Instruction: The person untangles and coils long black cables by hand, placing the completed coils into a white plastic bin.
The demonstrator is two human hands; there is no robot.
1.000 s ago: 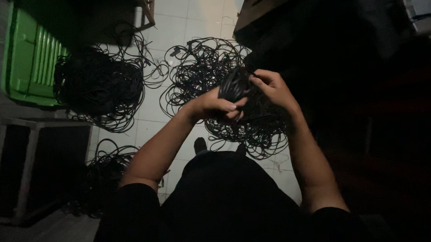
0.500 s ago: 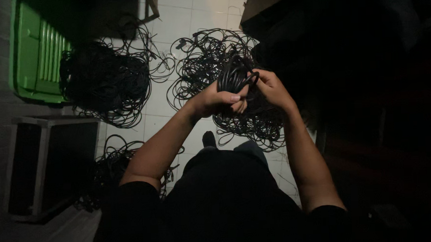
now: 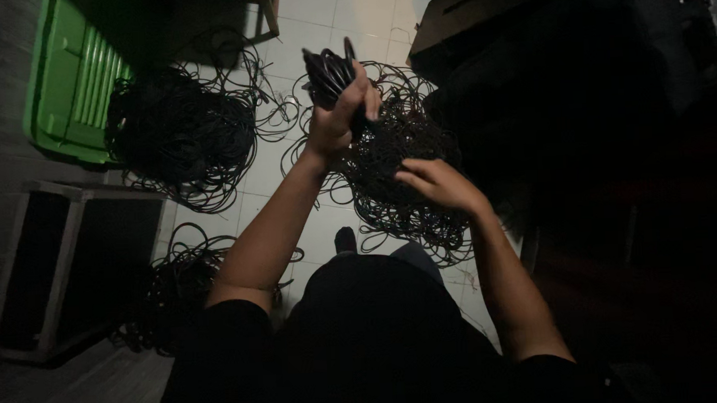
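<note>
Black cable bundle (image 3: 330,72), black cable piles (image 3: 182,137), ribbed green bin (image 3: 67,85), pale tiled floor (image 3: 318,10).

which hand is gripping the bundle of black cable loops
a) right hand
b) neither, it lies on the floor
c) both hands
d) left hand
d: the left hand is closed around the bundle of black cable loops and holds it up, while the right hand is lower and apart from it.

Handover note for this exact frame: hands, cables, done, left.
Left hand: raised, shut on a bunch of black cables.
Right hand: open, over the tangled cable pile on the tiled floor.
Other black piles: one by the green bin, one lower left by the wooden frame.
Done: one bunch in hand.
Left: the floor piles remain tangled.
</note>
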